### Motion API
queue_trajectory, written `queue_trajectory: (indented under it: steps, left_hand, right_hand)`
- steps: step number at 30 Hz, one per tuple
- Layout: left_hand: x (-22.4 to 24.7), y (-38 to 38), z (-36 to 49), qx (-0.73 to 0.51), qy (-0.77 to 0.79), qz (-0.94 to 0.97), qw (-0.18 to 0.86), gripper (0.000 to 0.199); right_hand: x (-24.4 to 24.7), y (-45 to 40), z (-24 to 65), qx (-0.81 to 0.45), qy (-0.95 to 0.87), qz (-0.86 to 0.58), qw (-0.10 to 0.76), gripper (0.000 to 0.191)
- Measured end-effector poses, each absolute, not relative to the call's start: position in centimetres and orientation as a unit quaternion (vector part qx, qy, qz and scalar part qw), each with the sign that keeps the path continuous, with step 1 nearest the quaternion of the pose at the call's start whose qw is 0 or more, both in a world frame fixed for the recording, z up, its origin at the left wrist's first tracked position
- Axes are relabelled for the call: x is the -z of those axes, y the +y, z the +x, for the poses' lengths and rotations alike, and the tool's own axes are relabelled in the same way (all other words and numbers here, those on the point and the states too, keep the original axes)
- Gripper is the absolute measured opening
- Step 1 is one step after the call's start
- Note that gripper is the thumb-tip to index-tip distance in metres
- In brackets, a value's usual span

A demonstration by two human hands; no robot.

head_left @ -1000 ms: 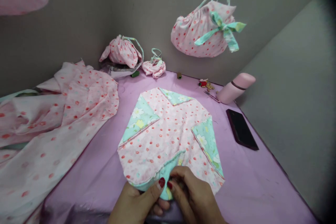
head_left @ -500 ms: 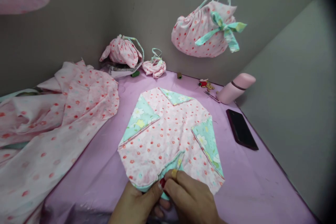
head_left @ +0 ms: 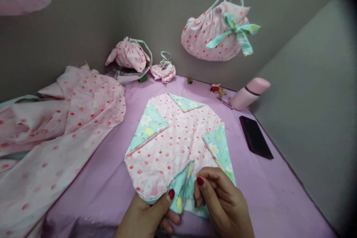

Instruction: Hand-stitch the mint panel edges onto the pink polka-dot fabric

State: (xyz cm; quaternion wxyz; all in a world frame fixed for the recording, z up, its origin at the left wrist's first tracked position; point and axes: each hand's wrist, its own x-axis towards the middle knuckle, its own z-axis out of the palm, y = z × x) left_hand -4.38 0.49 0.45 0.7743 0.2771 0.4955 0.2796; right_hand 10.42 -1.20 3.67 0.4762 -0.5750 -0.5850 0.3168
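Grey walls meeting in a corner, and a table under a lilac cloth point(head_left: 264, 193) filling the lower view.

Nearest, at the bottom edge: left hand point(head_left: 147, 217), thumb on top and fingers beneath, pinching the near rim of the round patchwork piece point(head_left: 170, 145). Beside it, right hand point(head_left: 223, 204), fingers curled and closed on the same near rim, at the mint flap that opens there; possibly something thin held between the fingertips, too small to tell. Patchwork piece lying flat at the middle of the cloth, pink with red dots, mint floral triangles at its left, far and right edges.

To the left, a heap of pink dotted fabric point(head_left: 55, 130) spilling over the table edge. To the right, well apart from the piece, a dark phone point(head_left: 255, 137), flat on the cloth. Further back, a pink bottle point(head_left: 249, 93) on its side, and near it small trinkets point(head_left: 219, 90).

Against the far wall, two gathered drawstring pouches point(head_left: 129, 55), one larger, one smaller. Above, on the wall, a hanging pink bag point(head_left: 216, 33) tied with a mint bow.
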Motion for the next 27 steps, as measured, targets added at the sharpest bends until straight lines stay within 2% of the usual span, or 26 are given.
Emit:
queue_trajectory:
  steps: [8,12,18,27]
  left_hand:
    - [-1.2,0.6,-4.4,-0.296,0.525,0.244,0.76,0.03]
    - [-2.2,0.8,-4.4,-0.345,0.535,0.144,0.758,0.035]
    - [-2.7,0.9,-4.6,-0.339,0.534,0.119,0.766,0.033]
    - [-2.5,0.7,-4.7,-0.328,0.536,0.14,0.765,0.034]
  right_hand:
    - [-3.1,-1.1,11.3,-0.373,-0.597,-0.588,0.398,0.018]
    - [-2.8,-1.1,11.4,-0.403,-0.613,-0.572,0.368,0.018]
    - [-3.3,-1.3,11.3,-0.387,-0.644,-0.563,0.343,0.016]
    - [-3.6,-1.6,11.5,-0.253,-0.635,-0.591,0.428,0.008]
